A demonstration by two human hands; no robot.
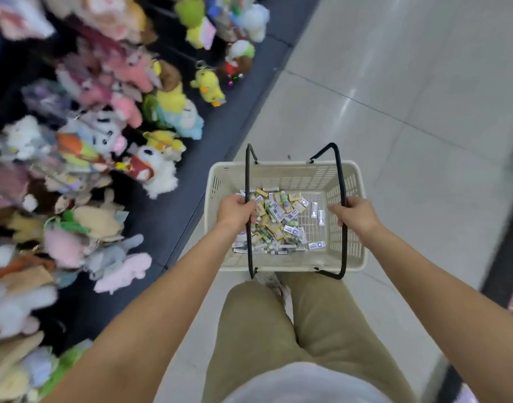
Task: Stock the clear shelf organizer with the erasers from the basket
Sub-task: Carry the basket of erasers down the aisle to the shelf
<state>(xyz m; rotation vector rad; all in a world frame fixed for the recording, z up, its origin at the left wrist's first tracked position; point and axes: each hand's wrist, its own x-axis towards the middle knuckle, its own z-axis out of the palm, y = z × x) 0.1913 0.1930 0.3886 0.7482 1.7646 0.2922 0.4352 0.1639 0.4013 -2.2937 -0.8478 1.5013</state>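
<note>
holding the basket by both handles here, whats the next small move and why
Probably carry the basket onward and look for the clear organizer. The left hand grips one black handle and the right hand grips the other. The erasers all lie in the basket, and only plush toys show to the left. No organizer is in view.

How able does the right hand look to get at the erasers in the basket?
Probably not yet: the right hand grips one handle of the basket, the left hand the other. The erasers lie uncovered inside, so letting go should free the way.
</note>
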